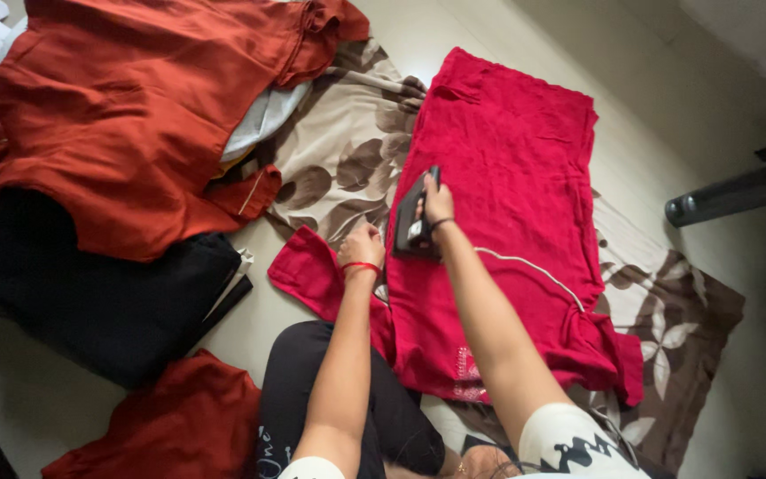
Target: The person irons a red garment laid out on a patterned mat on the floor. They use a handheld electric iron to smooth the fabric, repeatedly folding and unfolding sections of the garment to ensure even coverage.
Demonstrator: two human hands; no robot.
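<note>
Your right hand [437, 206] is closed around the handle of a dark iron [415, 217], which rests on the left part of the red garment [516, 177] spread over a beige and brown leaf-print sheet [339, 160] on the floor [259, 310]. Your left hand [362, 246], fingers curled, presses on the garment's edge just beside the iron, next to its sleeve [312, 270]. Well to the left lie a rust-orange garment [126, 115] and a black pile [90, 293]

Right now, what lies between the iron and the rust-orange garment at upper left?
In the head view, the beige sheet with brown leaves lies between the iron and the rust-orange garment.
</note>
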